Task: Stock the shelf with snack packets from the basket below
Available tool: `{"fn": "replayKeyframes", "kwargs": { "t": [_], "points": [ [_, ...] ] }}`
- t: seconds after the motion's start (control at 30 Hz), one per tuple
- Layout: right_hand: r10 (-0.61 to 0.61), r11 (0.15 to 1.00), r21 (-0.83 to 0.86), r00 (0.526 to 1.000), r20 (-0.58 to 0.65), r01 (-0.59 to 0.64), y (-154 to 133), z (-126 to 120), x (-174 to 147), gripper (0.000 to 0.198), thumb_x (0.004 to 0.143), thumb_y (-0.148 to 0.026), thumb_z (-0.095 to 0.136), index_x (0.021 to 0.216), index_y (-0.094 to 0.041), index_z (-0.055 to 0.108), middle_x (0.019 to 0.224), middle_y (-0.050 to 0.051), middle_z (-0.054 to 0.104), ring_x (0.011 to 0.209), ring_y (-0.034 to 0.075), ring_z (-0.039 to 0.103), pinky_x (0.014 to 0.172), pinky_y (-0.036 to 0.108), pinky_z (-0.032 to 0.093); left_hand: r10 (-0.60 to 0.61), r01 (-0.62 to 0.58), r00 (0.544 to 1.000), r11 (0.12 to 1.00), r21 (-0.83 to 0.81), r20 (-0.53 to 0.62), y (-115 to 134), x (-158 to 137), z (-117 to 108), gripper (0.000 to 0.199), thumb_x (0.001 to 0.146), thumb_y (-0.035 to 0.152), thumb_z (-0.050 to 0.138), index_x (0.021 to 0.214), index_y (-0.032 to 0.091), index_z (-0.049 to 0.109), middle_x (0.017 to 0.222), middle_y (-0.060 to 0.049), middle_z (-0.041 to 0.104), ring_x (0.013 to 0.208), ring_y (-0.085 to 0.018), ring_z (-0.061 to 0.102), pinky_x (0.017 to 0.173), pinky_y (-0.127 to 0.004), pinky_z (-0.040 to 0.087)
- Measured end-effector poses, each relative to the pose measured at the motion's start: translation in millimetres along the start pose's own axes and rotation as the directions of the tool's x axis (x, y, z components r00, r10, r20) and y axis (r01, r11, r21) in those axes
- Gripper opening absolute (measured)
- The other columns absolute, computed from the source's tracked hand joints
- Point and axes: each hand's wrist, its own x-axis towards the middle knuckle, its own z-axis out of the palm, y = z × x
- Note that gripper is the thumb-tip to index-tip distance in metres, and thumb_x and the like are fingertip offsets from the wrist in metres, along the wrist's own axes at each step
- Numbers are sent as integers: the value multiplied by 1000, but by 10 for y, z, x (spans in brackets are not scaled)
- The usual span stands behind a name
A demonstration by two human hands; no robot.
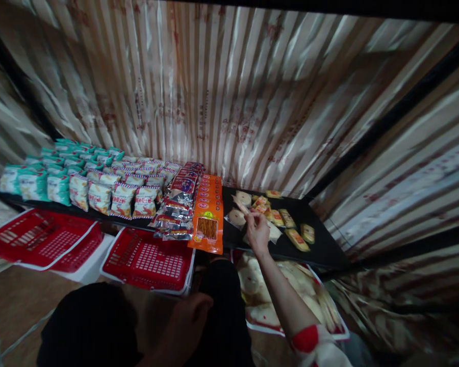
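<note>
My right hand [258,232] reaches over the right part of the black shelf [233,237]. Its fingers pinch a pale flat piece in clear wrapping [240,205], tilted up from the shelf. Beside it lie round pale flatbreads in clear bags [237,217] and several small yellow-wrapped snack packets [297,239]. My left hand [187,318] rests low by my knee in deep shadow, its fingers curled, and I see nothing in it. An orange snack bag [207,214] lies left of my right hand, overhanging the shelf's front edge.
Green-and-white bags [32,183] and white snack bags [99,198] stand in rows on the left. Dark red-and-blue packets [176,209] lie mid-shelf. Red baskets [153,257] sit below, with a basket of wrapped flatbreads [260,285] under my right arm. A striped curtain [214,92] hangs behind.
</note>
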Motion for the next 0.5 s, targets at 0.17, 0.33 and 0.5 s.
{"fn": "replayKeyframes", "kwargs": {
  "t": [0.17, 0.33, 0.5],
  "points": [
    [15, 998, 61, 998, -55, -12, 15, -163, -244, 34, 79, -52, 47, 80, -19, 54, 109, 13, 65, 94, 23, 62, 88, 39, 45, 74, -74, 997, 997, 8, 39, -35, -33, -132, 29, 84, 19, 38, 88, 17, 66, 87, -5, 71, 85, -17, 64, 80, -25, 46],
    [71, 994, 87, 996, -58, -66, 46, -215, -454, 36, 76, -55, 52, 82, -19, 55, 111, 13, 64, 91, 23, 64, 84, 38, 47, 113, -113, 993, 994, 10, 29, -130, -97, -296, 29, 84, 18, 38, 88, 16, 67, 88, -7, 71, 85, -19, 64, 80, -28, 46],
    [18, 998, 54, 998, -61, -14, -106, -130, -596, 38, 77, -56, 50, 81, -19, 55, 108, 13, 66, 92, 22, 63, 85, 37, 46, 100, -100, 995, 995, -13, -23, -222, -198, -452, 28, 84, 18, 40, 91, 16, 67, 90, -7, 71, 87, -19, 64, 79, -26, 46]
  ]
}}
